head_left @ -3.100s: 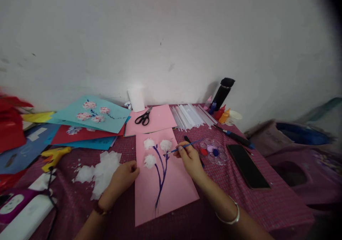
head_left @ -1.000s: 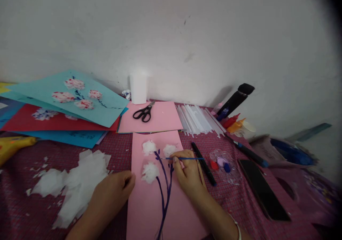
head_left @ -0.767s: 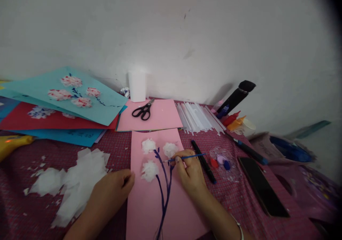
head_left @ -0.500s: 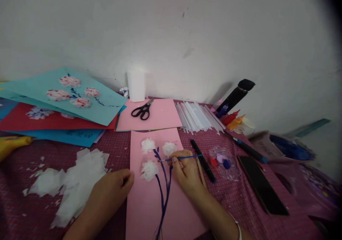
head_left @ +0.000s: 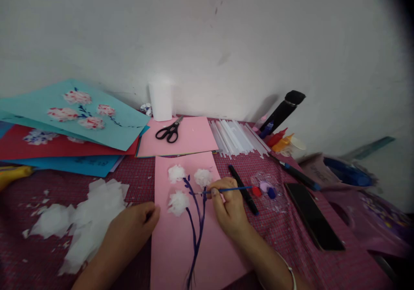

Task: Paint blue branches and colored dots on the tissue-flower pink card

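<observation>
Versus 3.1 s ago: brush [head_left: 231, 189] now lies nearly level, its slant reduced; tip shifts from the right stem to the middle stem [head_left: 198, 206]. Contact of tip with paper cannot be told. Additional dark leaf marks [head_left: 186, 185] show on that stem's left side, near the top. Pen [head_left: 247, 196], then mostly hidden behind the right hand [head_left: 229, 208], now shows nearly whole. View shifts: pink paper [head_left: 174, 247] runs past the bottom edge; glue gun [head_left: 14, 174] is cut by the left edge.
</observation>
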The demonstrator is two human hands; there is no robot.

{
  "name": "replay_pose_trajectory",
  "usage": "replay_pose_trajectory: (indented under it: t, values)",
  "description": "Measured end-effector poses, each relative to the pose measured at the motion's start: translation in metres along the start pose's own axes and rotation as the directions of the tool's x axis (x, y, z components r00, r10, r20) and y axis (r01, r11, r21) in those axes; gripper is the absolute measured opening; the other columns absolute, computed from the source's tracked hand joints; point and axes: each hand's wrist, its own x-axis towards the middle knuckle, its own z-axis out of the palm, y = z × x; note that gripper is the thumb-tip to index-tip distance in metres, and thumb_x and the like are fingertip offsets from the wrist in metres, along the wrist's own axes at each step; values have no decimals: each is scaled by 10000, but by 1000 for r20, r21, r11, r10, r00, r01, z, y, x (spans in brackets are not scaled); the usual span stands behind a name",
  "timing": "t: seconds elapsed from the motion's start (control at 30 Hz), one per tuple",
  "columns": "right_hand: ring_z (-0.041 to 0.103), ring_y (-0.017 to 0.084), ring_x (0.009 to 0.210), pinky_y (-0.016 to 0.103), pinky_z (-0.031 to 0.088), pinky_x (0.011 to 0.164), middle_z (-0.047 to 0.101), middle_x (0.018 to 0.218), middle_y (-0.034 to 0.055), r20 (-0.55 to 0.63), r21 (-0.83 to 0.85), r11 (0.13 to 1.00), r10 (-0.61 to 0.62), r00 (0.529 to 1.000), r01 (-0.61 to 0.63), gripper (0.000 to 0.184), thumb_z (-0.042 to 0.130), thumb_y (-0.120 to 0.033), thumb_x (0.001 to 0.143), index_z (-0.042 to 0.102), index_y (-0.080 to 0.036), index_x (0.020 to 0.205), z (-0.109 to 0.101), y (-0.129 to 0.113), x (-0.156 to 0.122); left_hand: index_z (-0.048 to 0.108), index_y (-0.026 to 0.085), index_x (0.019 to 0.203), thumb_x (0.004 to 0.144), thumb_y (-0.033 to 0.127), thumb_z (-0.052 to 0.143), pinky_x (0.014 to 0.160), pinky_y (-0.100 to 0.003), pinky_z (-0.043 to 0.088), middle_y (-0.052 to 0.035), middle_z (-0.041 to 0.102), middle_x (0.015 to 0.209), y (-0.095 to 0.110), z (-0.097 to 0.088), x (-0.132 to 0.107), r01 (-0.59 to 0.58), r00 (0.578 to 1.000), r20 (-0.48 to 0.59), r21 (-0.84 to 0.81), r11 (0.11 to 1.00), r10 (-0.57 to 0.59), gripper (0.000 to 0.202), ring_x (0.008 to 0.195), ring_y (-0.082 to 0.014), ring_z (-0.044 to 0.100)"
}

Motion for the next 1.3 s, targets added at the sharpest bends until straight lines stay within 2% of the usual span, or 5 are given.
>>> replay_pose_trajectory:
  t: [0.1, 0.27, 0.7, 1.1, 1.3]
  values:
    - [601, 195, 727, 338, 387, 757, 661, 704, 9, -30, 35, 999, 19, 999, -18, 175, 465, -161, 905, 607, -208, 815, -1, 1, -3, 382, 215, 626, 898, 411, 243, 619, -320, 208, -9, 469, 615, 0, 0, 1, 2, 1000, -10, 11, 1000, -2, 364, 601, -160, 423]
    - [598, 192, 693, 329, 382, 704, 675, 691, 22, 8, -28, 999, 18, 1000, -18, 177, 483, -130, 868, 620, -188, 773, 1, -2, 1, 379, 217, 621, 896, 432, 261, 606, -316, 198, -1, 455, 598, -2, 1, 0, -10, 1000, -24, -11, 1000, 9, 368, 580, -155, 403]
    - [628, 204, 719, 341, 412, 727, 687, 702, 29, 54, -46, 999, 22, 998, -19, 194, 461, -153, 886, 606, -207, 769, 0, -2, 0, 398, 215, 626, 907, 406, 285, 598, -311, 200, -7, 473, 600, 0, -2, 0, -10, 1000, -17, -7, 1000, 9, 359, 587, -160, 434]
    - [597, 179, 658, 345, 361, 721, 654, 658, 11, 138, -93, 996, 18, 990, -5, 180, 470, -108, 828, 591, -197, 729, -1, -8, 2, 396, 213, 626, 909, 401, 295, 604, -316, 199, -4, 474, 607, -1, -2, -1, -8, 1000, -14, -3, 1000, 8, 354, 588, -155, 426]
    - [600, 198, 726, 367, 414, 747, 648, 690, 15, -39, 63, 996, 61, 997, -58, 179, 466, -172, 909, 590, -218, 788, -23, -15, 3, 414, 212, 616, 907, 391, 321, 600, -312, 204, 1, 472, 577, -2, -1, 0, -27, 998, -57, -3, 1000, 27, 354, 564, -152, 424]
